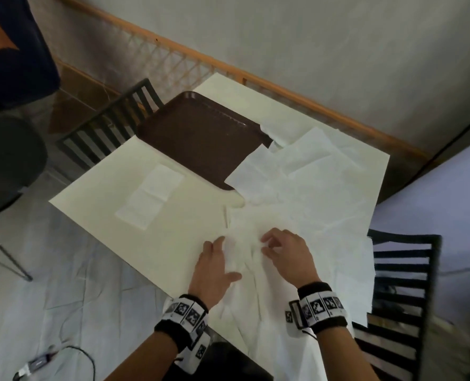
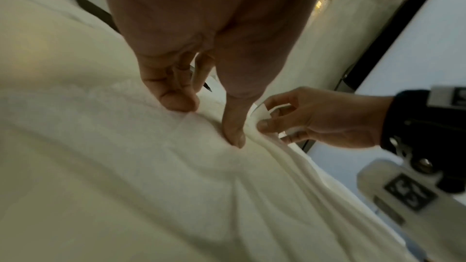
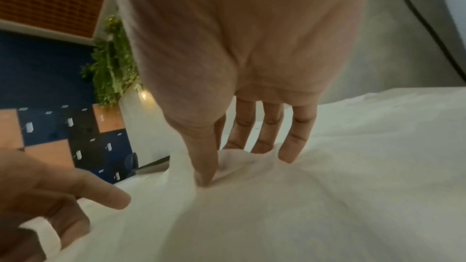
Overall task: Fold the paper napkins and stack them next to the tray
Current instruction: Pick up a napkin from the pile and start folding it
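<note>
Starting at the left of the cream table (image 1: 96, 188): two folded napkins (image 1: 150, 198) are lying flat, overlapping end to end, just beside the near-left edge of the tray (image 1: 200, 138). The tray is brown, sitting toward the far side of the table, and as far as I can see it's holding nothing inside, though a loose napkin corner is overlapping its right edge.

Moving to the middle, the left hand (image 1: 214, 270) is resting on the near part of a crumpled napkin (image 1: 244, 254), fingers mostly straight and spread a bit, tips pressing down into the paper. From the left wrist view the thumb (image 2: 234, 127) and a fingertip (image 2: 176, 99) are both pushing into the sheet, not pinching it.

Right next to it, the right hand (image 1: 286, 254) is curling over the same napkin. In the left wrist view, its thumb and forefinger are clamping a raised fold of the paper, so the napkin is bunching up between the two hands.

Further right, a messy pile of unfolded napkins (image 1: 310, 174) is spreading across the table's right half, one sheet hanging over the near edge. A black slatted chair (image 1: 401, 284) is sitting at the right side.
</note>
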